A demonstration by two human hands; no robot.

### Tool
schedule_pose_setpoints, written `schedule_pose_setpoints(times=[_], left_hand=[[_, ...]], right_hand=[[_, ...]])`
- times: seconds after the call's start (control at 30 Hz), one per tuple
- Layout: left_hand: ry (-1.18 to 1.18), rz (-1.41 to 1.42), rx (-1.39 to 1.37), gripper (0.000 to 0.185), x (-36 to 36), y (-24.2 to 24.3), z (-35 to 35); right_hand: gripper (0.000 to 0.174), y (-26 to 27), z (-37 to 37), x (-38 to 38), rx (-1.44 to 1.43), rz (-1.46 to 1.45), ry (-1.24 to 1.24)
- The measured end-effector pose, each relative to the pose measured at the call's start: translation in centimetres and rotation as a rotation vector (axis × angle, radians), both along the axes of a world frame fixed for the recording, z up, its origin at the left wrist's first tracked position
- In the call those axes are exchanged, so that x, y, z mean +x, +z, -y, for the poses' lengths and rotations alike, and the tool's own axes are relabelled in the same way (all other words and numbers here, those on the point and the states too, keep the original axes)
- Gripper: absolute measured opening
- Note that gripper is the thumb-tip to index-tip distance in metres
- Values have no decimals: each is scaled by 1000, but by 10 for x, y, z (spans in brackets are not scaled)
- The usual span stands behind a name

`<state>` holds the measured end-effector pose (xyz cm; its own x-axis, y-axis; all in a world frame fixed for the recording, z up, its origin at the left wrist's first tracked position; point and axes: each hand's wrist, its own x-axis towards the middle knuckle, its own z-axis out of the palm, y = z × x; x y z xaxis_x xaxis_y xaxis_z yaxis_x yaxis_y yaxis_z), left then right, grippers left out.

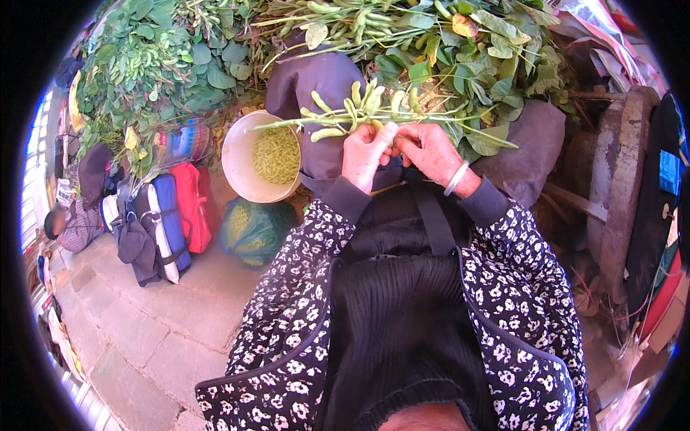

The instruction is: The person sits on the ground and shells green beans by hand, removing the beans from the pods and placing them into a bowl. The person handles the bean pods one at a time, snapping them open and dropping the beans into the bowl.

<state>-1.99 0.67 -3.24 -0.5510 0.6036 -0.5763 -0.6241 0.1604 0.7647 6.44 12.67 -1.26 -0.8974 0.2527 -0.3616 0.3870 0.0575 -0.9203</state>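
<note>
A cut stem with green soybean pods [372, 102] lies across above my lap. My left hand [364, 153] pinches at its pods, with the thumb over a pod. My right hand [431, 151], with a pale bangle on the wrist, meets the left at the fingertips just below the stem; what its fingers hold is hidden. To the left, beside my knee, a white plastic bucket [234, 156] holds many shelled green beans [277, 156]. Below the bucket sits a tied, translucent green plastic bag [256, 231] with pale green contents.
Piled bean plants [431, 32] lie beyond my knees, and another leafy heap [156, 64] is at the upper left. A blue bag [170, 221] and a red bag [191, 207] stand on the paving at left. Another person [78, 229] is at far left. A worn wheel-like object [620, 188] stands at right.
</note>
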Motion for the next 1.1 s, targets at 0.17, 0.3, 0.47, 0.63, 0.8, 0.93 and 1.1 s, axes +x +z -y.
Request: schedule_pose_setpoints(times=[0.17, 0.3, 0.47, 0.63, 0.8, 0.93, 1.1], left_hand=[[-65, -65, 56, 12, -5, -7, 5], [-32, 5, 55, 18, -5, -6, 7], [-44, -20, -150, 28, -7, -7, 5], [56, -8, -184, 28, -2, -4, 0], [93, 72, -146, 26, -1, 2, 0], [37, 110, -148, 24, -6, 1, 2], [130, 235, -1, 20, -18, 3, 3]], right_hand=[[17, -9, -5, 3, -239, 39, -56], [17, -4, -1, 5, -233, 71, -112], [14, -10, 7, 8, 50, -60, -85], [11, -6, 7, -2, 174, -184, -40], [18, -11, 0, -23, 269, -151, -349], [20, -11, -2, -36, 113, -206, -323], [14, 2, -3, -31, 209, -165, -235]])
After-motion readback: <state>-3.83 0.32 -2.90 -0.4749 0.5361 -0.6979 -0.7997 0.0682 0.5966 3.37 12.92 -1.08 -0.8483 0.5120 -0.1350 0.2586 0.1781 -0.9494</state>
